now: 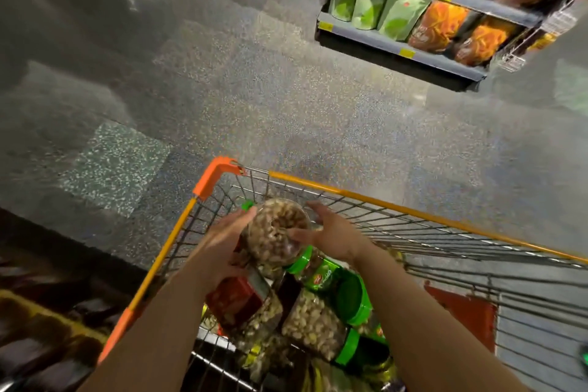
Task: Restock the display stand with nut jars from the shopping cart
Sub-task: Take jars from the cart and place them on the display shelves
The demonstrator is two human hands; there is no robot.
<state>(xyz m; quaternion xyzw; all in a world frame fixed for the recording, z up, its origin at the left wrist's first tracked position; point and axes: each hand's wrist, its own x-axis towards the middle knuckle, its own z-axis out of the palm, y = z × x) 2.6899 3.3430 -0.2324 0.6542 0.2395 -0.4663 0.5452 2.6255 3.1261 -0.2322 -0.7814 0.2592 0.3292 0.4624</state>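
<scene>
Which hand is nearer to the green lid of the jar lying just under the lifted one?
Right. The right hand is directly above the green lid; the left hand is across the lifted jar, farther away.

Wire shopping cart [366, 197] with orange rim on speckled floor [254, 89], nut jars [315, 325] piled inside
</scene>
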